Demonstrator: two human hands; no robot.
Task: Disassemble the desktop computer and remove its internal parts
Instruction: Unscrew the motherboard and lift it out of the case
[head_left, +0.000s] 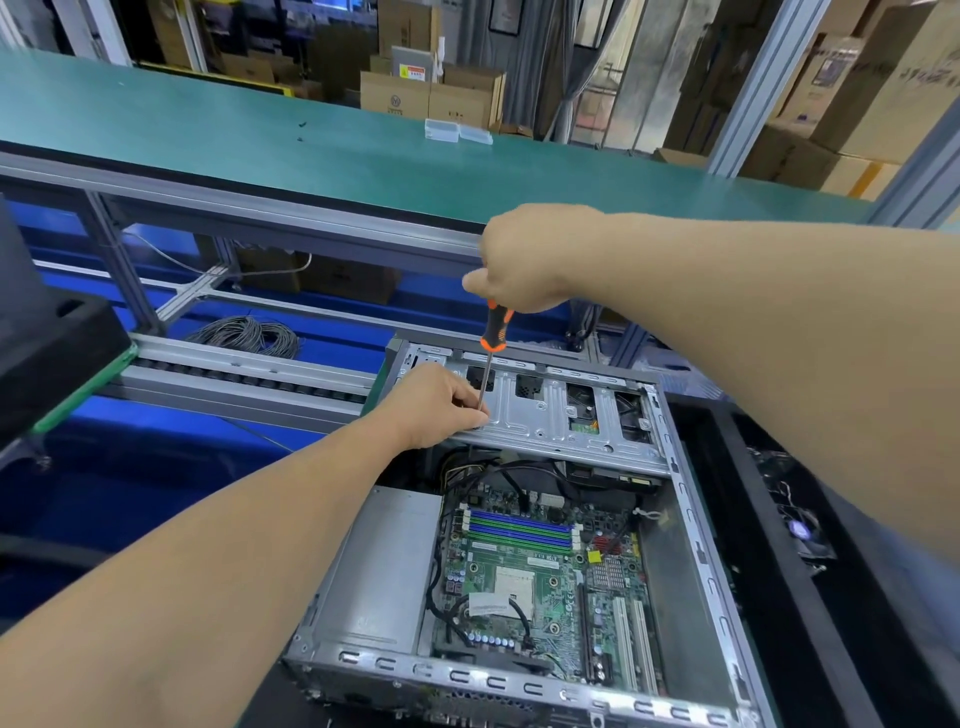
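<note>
The desktop computer (524, 561) is lying open in the lower middle of the frame, with its side cover off, and its green motherboard (540, 582) is facing up inside the metal case. At the far end of the case, in the middle of the frame, a silver drive cage (561, 415) is sitting across the opening. The right hand (530, 260) is coming in from the right edge of the frame with the forearm stretched out, and it is held above the case; its fingers are curling closed around the top of an orange and black screwdriver (493, 338). The screwdriver is standing nearly upright, with the thin shaft pointing down to the left part of the drive cage. The left hand (431, 405) is reaching from the lower left of the frame, the forearm going diagonally up, and it is resting on the left edge of the cage. Its fingers are bending and pinching the lower part of the shaft, just above the metal. A grey power supply box (384, 566) is sitting in the left side of the case, beside the motherboard. A green table surface (208, 135) is running across the upper part of the frame.
</note>
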